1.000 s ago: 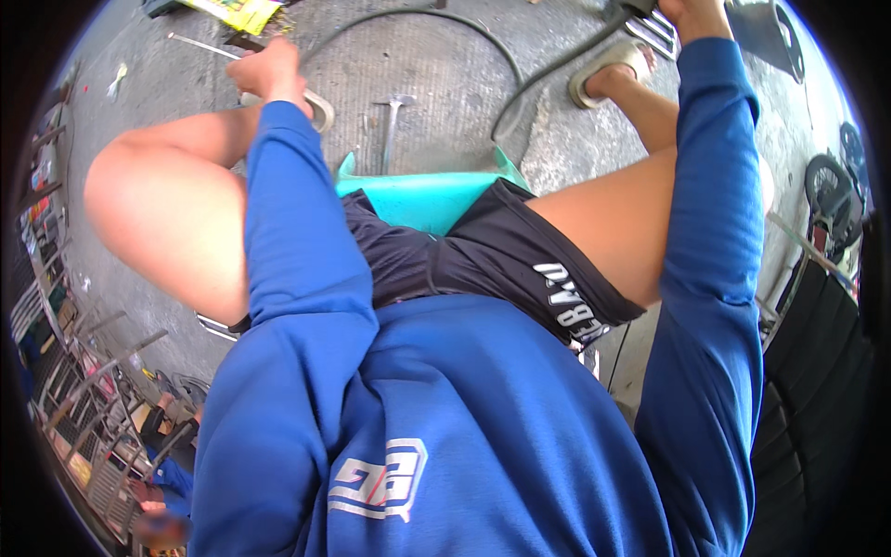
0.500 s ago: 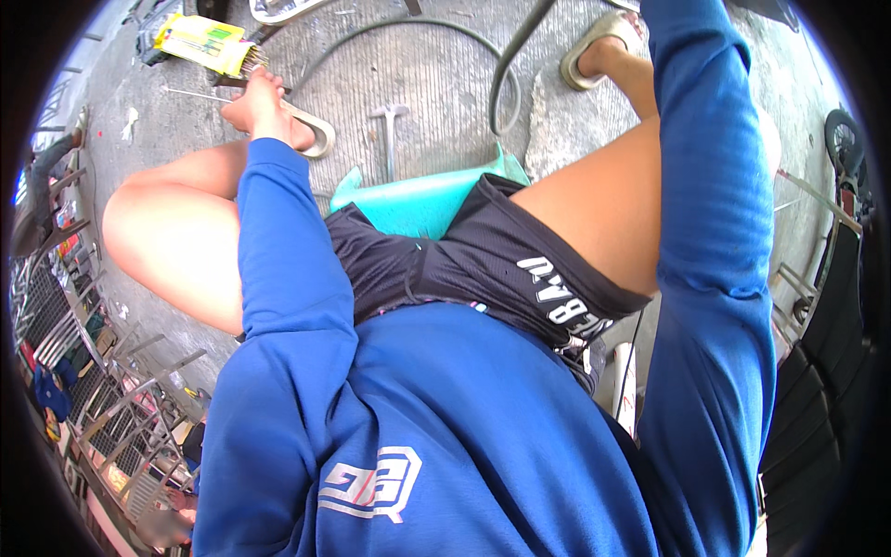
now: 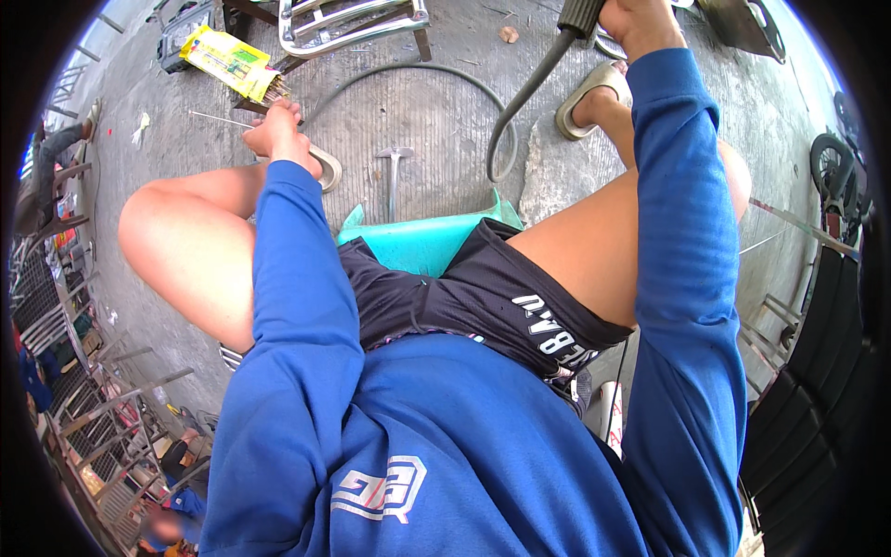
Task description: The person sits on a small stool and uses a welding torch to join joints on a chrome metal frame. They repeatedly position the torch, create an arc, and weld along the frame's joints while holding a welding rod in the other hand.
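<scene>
My left hand (image 3: pixel 276 133) is closed around a thin welding rod (image 3: pixel 218 118), which sticks out to the left. Just beyond the fingers lies an open yellow packet (image 3: pixel 227 61) with several rod ends showing at its mouth. At the top edge my right hand (image 3: pixel 642 26) grips the black ribbed handle of a welding electrode holder (image 3: pixel 581 15); the holder's front end is out of view and some fingers are cut off. From that handle a thick grey cable (image 3: pixel 527 91) curves down to the floor. A metal chipping hammer (image 3: pixel 393 176) lies between my feet.
I sit on a teal plastic stool (image 3: pixel 408 243). A shiny metal frame (image 3: pixel 357 26) stands ahead, and a dark curved piece (image 3: pixel 742 28) is at the top right. An open grey case (image 3: pixel 181 37) lies beyond the packet. Metal racks (image 3: pixel 102 408) and a person (image 3: pixel 172 529) are at the left.
The view has shifted so that things sit lower in it. My right hand and the holder's handle have come into sight. My left hand stays by the packet with the rod.
</scene>
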Available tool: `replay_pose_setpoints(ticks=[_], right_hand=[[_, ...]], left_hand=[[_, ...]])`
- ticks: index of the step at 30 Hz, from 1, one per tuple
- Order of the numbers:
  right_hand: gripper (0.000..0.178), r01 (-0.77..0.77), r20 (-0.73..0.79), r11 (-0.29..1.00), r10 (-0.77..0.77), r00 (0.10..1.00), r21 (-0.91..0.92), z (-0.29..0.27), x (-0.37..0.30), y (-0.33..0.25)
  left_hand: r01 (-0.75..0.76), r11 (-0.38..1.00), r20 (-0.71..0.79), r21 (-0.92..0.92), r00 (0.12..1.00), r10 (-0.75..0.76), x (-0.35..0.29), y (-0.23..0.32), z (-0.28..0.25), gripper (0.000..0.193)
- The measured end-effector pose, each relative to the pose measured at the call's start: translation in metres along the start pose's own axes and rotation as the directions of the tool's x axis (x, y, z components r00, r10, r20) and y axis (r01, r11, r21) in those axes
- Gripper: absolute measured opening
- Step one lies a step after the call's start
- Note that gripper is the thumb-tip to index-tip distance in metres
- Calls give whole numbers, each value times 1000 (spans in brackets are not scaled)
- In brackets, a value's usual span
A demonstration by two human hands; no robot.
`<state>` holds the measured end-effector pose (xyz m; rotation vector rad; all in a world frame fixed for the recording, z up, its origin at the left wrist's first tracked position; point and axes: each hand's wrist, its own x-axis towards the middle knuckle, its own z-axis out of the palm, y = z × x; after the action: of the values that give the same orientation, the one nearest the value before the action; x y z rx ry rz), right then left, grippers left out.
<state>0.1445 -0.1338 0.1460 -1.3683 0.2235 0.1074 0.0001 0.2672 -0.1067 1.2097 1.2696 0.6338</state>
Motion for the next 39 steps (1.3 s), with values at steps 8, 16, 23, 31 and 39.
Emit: replay_pose_setpoints(ticks=[8, 16, 23, 31, 39], right_hand=[[62, -66, 6, 998, 66, 998, 4, 5, 6, 6], [62, -374, 313, 920, 323, 893, 118, 37, -57, 43], [62, -425, 590, 897, 277, 758, 124, 61, -86, 44], [72, -412, 582, 904, 275, 766, 114, 67, -79, 60], [55, -439, 614, 889, 277, 739, 128, 66, -80, 75]], left_hand=[[293, 954, 319, 66, 900, -298, -92, 19, -12, 41], [107, 945, 610, -310, 784, 111, -296, 51, -65, 25], [153, 940, 789, -307, 592, 161, -269, 80, -20, 28], [71, 949, 778, -308, 593, 208, -249, 85, 1, 29], [18, 979, 832, -203, 531, 163, -231, 94, 1, 31]])
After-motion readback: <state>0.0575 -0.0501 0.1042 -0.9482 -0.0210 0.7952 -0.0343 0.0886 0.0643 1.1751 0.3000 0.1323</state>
